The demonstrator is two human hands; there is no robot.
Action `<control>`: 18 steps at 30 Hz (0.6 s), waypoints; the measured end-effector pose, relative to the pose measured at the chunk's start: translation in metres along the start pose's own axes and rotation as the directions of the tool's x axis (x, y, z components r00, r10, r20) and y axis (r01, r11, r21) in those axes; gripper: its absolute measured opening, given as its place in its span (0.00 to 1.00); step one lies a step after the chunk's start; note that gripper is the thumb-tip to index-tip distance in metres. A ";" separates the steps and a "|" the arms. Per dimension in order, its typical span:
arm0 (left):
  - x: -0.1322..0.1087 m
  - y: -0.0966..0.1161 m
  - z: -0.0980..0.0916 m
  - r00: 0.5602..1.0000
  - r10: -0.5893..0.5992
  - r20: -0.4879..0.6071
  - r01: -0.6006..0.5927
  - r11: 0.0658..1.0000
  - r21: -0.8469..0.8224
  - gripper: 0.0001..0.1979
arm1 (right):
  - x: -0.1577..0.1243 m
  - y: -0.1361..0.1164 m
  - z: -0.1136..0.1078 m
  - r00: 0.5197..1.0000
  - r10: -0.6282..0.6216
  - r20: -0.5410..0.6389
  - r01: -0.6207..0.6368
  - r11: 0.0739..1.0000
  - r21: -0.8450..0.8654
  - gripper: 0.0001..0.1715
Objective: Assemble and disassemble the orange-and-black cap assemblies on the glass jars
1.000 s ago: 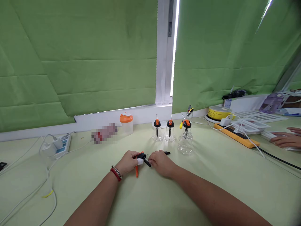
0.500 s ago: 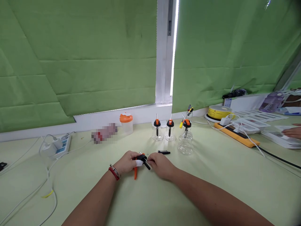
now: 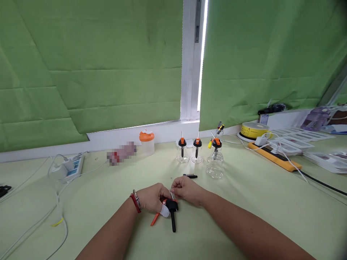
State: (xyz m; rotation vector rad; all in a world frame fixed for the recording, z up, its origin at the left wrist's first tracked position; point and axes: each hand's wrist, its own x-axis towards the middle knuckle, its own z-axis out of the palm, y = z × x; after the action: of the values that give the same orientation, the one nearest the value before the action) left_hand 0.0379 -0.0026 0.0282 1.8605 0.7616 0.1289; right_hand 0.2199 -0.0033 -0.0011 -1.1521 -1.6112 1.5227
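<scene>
My left hand (image 3: 151,198), with a red band and bracelet at the wrist and a white wrap on one finger, is closed around a small black and orange spray-pump head (image 3: 170,207). Its black tube points toward me and its orange trigger (image 3: 155,219) sticks out to the left. My right hand (image 3: 187,189) pinches a thin pin-like part at the top of that pump head. A small black piece (image 3: 190,176) lies on the table just beyond my right hand.
Two clear cups with pump heads (image 3: 182,151) (image 3: 196,151) and a clear bottle (image 3: 214,167) stand further back. An orange-lidded jar (image 3: 146,142) sits by the window sill. A power strip (image 3: 73,166) with cables lies left; an orange power strip (image 3: 276,157), a yellow roll (image 3: 254,129) and trays lie right.
Both hands have drawn the pump head closer to me and turned it so its black tube now points toward me. The other person's hand at the right edge has left view.
</scene>
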 end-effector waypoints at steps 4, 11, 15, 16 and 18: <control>0.002 -0.002 0.002 0.999 0.021 -0.029 -0.020 0.999 0.045 0.12 | 0.000 0.001 -0.002 0.994 0.071 0.089 -0.081 0.991 0.107 0.09; -0.001 -0.003 -0.001 0.997 -0.023 0.080 0.025 0.999 -0.030 0.18 | 0.009 0.001 -0.006 0.993 -0.006 -0.121 0.026 0.986 0.165 0.10; -0.007 -0.008 -0.014 0.999 -0.042 0.008 0.043 0.990 -0.135 0.17 | 0.012 0.005 -0.008 0.912 -0.351 -0.212 0.288 0.917 -0.277 0.07; -0.009 -0.009 -0.018 0.999 -0.032 -0.038 0.025 0.985 -0.173 0.16 | 0.012 0.006 -0.007 0.895 -0.425 -0.137 0.321 0.826 -0.463 0.06; -0.012 -0.013 -0.026 0.987 -0.023 -0.158 -0.013 0.976 -0.219 0.13 | 0.013 0.010 -0.003 0.873 -0.484 0.055 0.355 0.555 -0.752 0.09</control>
State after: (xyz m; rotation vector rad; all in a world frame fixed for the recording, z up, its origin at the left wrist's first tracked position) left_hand 0.0121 0.0144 0.0307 1.6515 0.8275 0.3496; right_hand 0.2188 0.0091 -0.0123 -1.1029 -2.2770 0.3977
